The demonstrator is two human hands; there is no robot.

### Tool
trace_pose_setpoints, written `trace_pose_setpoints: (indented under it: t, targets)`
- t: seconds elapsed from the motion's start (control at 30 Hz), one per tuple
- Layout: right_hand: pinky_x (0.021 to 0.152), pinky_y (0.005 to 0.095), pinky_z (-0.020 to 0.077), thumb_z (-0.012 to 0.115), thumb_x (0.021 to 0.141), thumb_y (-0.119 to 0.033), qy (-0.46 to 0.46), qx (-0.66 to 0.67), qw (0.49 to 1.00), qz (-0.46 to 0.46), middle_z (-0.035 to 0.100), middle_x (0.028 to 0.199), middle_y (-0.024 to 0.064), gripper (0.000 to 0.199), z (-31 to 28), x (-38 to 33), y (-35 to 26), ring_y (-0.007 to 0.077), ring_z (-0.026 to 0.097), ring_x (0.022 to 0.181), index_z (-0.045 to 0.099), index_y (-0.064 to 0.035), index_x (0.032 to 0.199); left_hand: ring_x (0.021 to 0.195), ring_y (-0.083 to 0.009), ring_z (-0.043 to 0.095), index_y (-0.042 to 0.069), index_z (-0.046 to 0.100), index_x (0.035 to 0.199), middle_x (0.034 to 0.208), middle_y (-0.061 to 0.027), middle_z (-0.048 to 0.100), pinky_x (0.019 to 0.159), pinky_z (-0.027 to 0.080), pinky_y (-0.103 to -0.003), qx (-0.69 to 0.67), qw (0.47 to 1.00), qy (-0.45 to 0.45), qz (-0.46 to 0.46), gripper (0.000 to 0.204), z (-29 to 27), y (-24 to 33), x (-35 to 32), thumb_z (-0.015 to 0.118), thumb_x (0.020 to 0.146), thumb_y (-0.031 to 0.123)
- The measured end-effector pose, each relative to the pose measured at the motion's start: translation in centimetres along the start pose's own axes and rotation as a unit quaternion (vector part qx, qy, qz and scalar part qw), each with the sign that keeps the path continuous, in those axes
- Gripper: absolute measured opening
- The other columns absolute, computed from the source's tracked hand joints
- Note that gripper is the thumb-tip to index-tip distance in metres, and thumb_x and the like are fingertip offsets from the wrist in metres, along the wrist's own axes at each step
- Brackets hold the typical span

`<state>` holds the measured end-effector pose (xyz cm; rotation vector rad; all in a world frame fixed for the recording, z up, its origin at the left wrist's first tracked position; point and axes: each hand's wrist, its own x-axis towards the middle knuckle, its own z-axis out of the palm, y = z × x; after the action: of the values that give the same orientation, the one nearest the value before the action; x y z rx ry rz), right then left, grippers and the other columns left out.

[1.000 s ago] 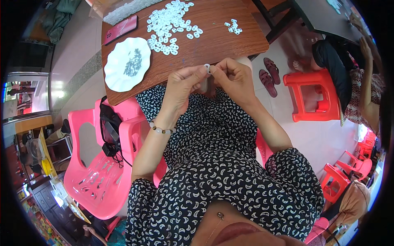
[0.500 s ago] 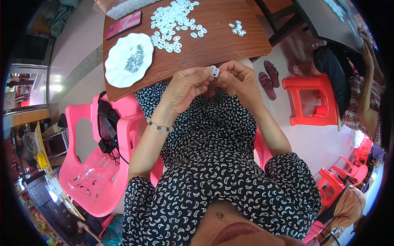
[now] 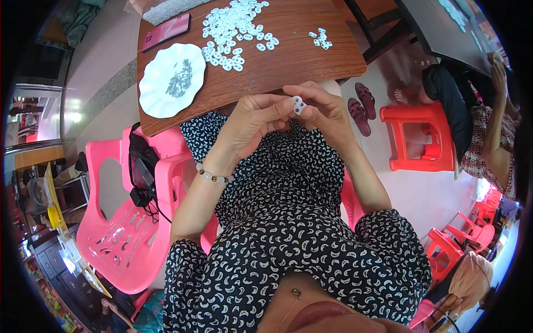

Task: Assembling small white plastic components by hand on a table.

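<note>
Head view: the left hand [image 3: 255, 119] pinches a small white holed piece [image 3: 299, 105] between thumb and fingers, over the lap just off the worktop [image 3: 288, 61]. The right hand's [image 3: 327, 114] thumb sits beside it, forefinger raised – whether its other fingers grip, I cannot tell. The step looks like joining or checking pieces; the next move calls for a steady left pinch – and careful right-hand alignment.
</note>
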<state>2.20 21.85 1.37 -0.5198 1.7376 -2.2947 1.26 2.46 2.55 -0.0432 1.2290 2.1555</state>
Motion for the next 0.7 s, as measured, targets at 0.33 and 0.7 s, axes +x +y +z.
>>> trace_pose_setpoints:
  t: [0.33,0.7]
  targets:
    - [0.075,0.0201,0.0469,0.058,0.094,-0.026,0.01,-0.084,0.994,-0.067,0.051,0.105,0.0043,0.036,-0.1,-0.03,0.31,0.0086,0.055,0.09,0.061,-0.0018,0.12,0.076,-0.0074,0.06,0.003,0.069,0.1,0.086,-0.0032,0.068,0.069,0.049,-0.021,-0.026,1.0,-0.016,-0.004,0.025,-0.04,-0.3,0.34,0.068,0.087,0.024]
    - [0.077,0.0216,0.0454,0.058,0.094,-0.025,0.04,-0.141,0.984,-0.103,0.049,0.106,0.0052,0.036,-0.42,-0.24,0.83,0.0108,0.051,0.094,0.059,-0.0007,0.12,0.074,-0.0068,0.06,0.004,0.07,0.096,0.083,-0.0023,0.068,0.068,0.048,-0.02,0.011,1.0,0.004,-0.013,0.026,0.54,-0.4,0.8,0.068,0.087,0.028]
